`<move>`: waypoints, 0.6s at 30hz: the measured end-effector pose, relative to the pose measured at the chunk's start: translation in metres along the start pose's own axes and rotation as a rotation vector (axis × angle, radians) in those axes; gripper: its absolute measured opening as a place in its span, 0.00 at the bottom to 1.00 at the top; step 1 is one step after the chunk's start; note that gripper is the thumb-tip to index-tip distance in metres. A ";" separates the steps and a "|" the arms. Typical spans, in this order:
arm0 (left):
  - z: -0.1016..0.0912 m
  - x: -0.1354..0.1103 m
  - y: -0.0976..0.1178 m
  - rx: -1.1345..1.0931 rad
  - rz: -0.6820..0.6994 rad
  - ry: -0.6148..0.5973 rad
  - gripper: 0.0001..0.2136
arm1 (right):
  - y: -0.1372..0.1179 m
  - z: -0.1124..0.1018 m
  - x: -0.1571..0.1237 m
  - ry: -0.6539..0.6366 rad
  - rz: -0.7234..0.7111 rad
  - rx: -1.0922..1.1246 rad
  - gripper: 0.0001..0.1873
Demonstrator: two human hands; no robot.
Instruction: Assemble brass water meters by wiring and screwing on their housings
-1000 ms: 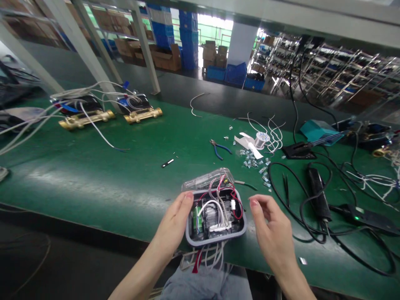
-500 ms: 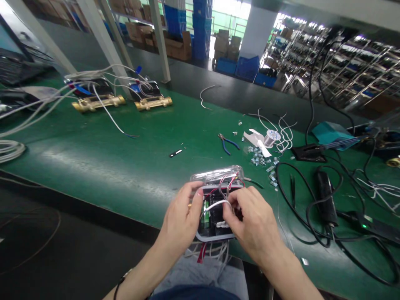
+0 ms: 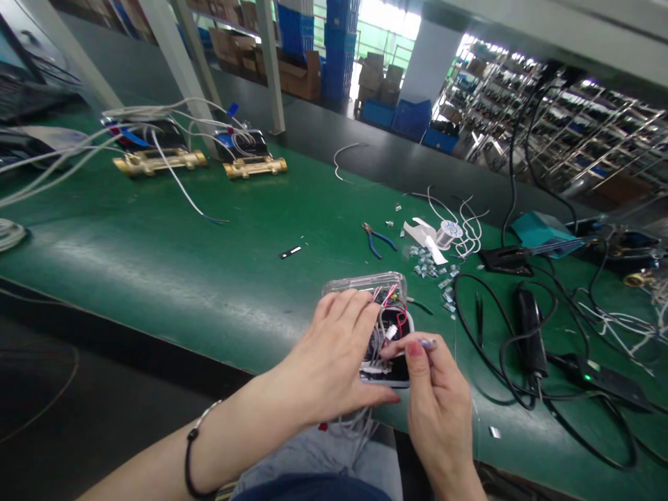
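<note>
A small electronics case [image 3: 401, 383] with a grey rim, grey cables and a white connector inside lies at the bench's near edge. Its clear cover [image 3: 360, 282] is flipped back on the far side, joined by red and white wires [image 3: 389, 296]. My left hand [image 3: 334, 351] spans the case, fingers on the far side and thumb at the near rim, holding it and hiding its left half. At the case's right side, my right hand [image 3: 438, 383] is closed in a pinch on a thin piece with a bluish-white end [image 3: 428, 344]; its kind is unclear.
Blue-handled cutters [image 3: 378, 240], a solder wire spool [image 3: 449, 233] and small foil-like pieces [image 3: 425, 263] lie beyond the case. Tweezers [image 3: 479, 320] and a black corded tool [image 3: 529, 334] are at right. Brass fittings [image 3: 159, 162] with cabled units stand at far left.
My left hand has moved from the case's left rim to lie across it. My right hand has drawn back rightward from inside and turned, now pinching a thin piece.
</note>
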State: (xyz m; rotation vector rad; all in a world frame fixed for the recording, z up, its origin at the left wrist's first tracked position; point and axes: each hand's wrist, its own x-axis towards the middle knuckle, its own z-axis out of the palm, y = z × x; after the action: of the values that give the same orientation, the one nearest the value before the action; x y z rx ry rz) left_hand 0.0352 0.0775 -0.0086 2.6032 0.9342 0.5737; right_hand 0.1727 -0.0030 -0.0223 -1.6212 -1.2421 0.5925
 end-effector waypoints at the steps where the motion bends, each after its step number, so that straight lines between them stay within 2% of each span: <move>1: 0.001 0.002 0.000 -0.006 0.010 -0.004 0.40 | -0.001 0.000 0.000 0.013 0.026 0.046 0.15; 3: 0.003 0.004 0.000 -0.038 0.007 -0.002 0.41 | -0.003 0.000 -0.001 0.052 0.039 0.086 0.16; 6: 0.009 0.004 0.001 -0.071 -0.030 0.024 0.41 | -0.004 0.000 -0.002 0.108 -0.030 0.053 0.15; 8: 0.012 0.002 0.003 -0.062 -0.041 0.053 0.39 | -0.005 0.001 -0.003 0.099 -0.048 0.055 0.14; 12: 0.015 0.003 0.015 -0.015 -0.090 0.027 0.36 | -0.008 0.002 0.001 0.051 0.072 0.165 0.16; 16: 0.014 0.008 0.026 0.028 -0.165 -0.060 0.39 | -0.011 0.002 0.006 0.026 0.197 0.300 0.18; 18: 0.017 0.008 0.028 0.037 -0.170 -0.067 0.40 | -0.010 0.001 0.005 0.014 0.243 0.340 0.18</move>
State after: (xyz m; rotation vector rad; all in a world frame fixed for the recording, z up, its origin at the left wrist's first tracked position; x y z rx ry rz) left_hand 0.0637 0.0599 -0.0095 2.5254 1.1407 0.4265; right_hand 0.1691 0.0025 -0.0128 -1.4912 -0.8821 0.8912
